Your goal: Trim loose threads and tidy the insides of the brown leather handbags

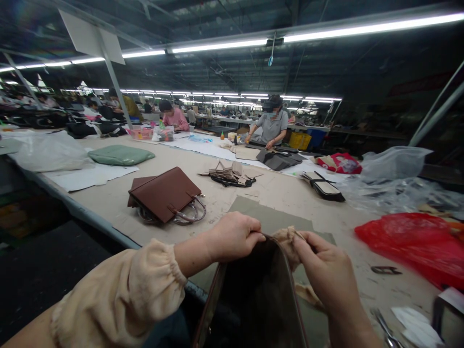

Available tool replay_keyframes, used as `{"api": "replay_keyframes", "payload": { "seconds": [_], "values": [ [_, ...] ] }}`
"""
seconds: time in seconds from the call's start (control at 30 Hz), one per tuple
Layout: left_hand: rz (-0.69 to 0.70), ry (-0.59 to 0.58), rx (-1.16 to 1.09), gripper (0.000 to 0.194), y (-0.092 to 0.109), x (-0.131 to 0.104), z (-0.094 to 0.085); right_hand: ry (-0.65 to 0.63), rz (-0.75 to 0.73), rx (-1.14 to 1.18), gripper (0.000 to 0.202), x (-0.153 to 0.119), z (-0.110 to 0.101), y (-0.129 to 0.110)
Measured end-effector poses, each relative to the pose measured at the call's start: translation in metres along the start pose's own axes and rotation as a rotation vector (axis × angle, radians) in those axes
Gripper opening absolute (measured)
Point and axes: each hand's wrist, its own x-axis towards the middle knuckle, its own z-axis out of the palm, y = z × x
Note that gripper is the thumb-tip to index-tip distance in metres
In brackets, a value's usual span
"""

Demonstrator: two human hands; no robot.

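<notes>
A dark bag (253, 299) with a brown edge stands close in front of me, its mouth turned up toward me and its inside in shadow. At the far corner of its rim, my left hand (234, 237) is closed on the edge, thumb against the fingers. My right hand (328, 273) pinches a crumpled tan cloth (289, 241) just outside the same rim. Part of that cloth hangs down behind the bag's side. The right fingertips are partly hidden, and the bag's lower part runs out of view.
Brown handbags (165, 195) with wrapped handles lie left on the table (116, 212). Beyond are a pile of strips (232, 174) and a green bag (121, 154). At right lie red plastic (402, 246), a thread snipper (386, 269) and metal scissors (386, 328). A co-worker (271, 128) works across the table.
</notes>
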Motion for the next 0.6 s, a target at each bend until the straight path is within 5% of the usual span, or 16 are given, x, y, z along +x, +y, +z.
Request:
{"api": "replay_keyframes", "payload": {
  "seconds": [0.13, 0.27, 0.37, 0.6],
  "values": [
    [-0.001, -0.004, 0.01, 0.026, 0.0, 0.0, 0.0, 0.048, 0.102, 0.164, 0.03, 0.005, -0.006, 0.012],
    [-0.004, -0.003, 0.009, 0.027, 0.001, 0.0, 0.0, -0.119, -0.015, 0.261, 0.027, 0.003, -0.004, 0.002],
    [-0.003, -0.005, 0.007, 0.026, 0.001, 0.001, 0.0, -0.162, -0.127, 0.137, 0.022, 0.001, -0.001, -0.009],
    [-0.004, -0.01, -0.029, 0.025, 0.003, 0.0, 0.001, 0.044, -0.331, -0.251, 0.017, -0.004, 0.005, -0.021]
  ]
}}
